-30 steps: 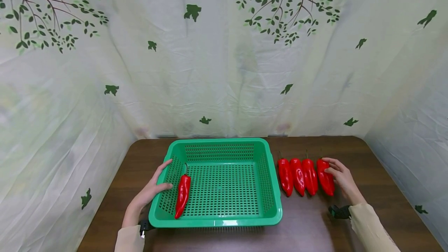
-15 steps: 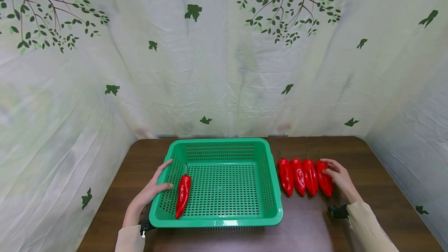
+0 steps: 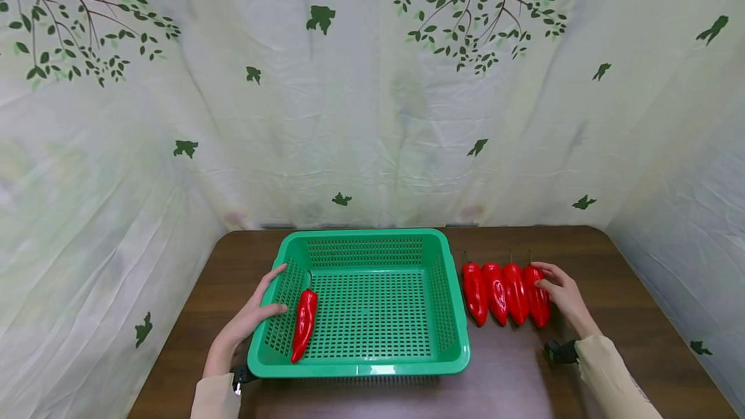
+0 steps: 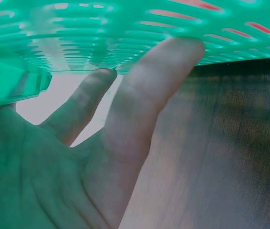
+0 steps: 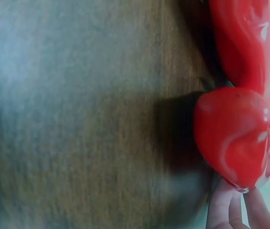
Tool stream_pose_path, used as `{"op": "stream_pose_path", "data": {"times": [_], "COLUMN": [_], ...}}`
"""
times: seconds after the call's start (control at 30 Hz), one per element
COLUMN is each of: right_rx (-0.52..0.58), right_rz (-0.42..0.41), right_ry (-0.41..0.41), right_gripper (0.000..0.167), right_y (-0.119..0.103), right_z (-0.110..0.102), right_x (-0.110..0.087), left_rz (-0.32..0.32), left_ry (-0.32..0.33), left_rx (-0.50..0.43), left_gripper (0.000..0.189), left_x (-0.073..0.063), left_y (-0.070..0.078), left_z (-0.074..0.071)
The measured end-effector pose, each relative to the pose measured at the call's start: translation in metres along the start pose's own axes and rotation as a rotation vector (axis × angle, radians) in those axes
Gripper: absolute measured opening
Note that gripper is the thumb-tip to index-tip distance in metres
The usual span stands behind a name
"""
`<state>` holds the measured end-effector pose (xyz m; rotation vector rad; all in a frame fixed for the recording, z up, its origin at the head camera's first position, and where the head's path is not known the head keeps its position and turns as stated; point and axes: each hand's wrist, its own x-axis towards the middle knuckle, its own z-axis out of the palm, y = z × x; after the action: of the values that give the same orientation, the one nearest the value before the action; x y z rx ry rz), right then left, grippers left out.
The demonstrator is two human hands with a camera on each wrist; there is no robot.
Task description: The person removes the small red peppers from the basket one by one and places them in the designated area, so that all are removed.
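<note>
A green plastic basket [image 3: 367, 370] with slotted walls stands on the table, and one red pepper [image 3: 304, 325] lies inside near its left wall. My left hand [image 3: 247, 322] holds the basket's left rim, thumb and index finger over the edge. In the left wrist view, fingers [image 4: 140, 95] touch the slotted outer wall. To the right of the basket, several red peppers lie side by side in a row, stems away from me. My right hand [image 3: 564, 293] holds the rightmost red pepper [image 3: 537, 306] near its stem end. Its tip faces the camera in the right wrist view.
The brown wooden table [image 3: 495, 380] has a curtain [image 3: 361, 115] with printed leaves and branches behind it and at both sides. Three other red peppers, including the nearest to the basket [image 3: 475, 296], lie between the basket and my right hand.
My right hand has moved slightly left with the rightmost pepper, bringing it up beside its neighbour in the row. The left hand and the basket stay in place.
</note>
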<state>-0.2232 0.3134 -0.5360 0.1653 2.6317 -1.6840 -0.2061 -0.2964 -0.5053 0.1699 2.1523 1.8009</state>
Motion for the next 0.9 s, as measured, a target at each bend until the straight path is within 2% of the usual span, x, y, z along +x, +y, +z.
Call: {"op": "stream_pose_path", "data": {"times": [0.33, 0.9], "right_rx": [0.084, 0.095], "right_rz": [-0.075, -0.113], "right_ry": [0.06, 0.129], "right_gripper": [0.039, 0.04], "right_y": [0.001, -0.018], "right_z": [-0.006, -0.013], "right_x": [-0.002, -0.006], "left_rz": [0.007, 0.014], "left_ry": [-0.003, -0.002], "left_rx": [0.007, 0.009], "left_gripper": [0.077, 0.076], "left_x": [0.0, 0.0], "left_y": [0.001, -0.001], "left_z": [0.0, -0.001]}}
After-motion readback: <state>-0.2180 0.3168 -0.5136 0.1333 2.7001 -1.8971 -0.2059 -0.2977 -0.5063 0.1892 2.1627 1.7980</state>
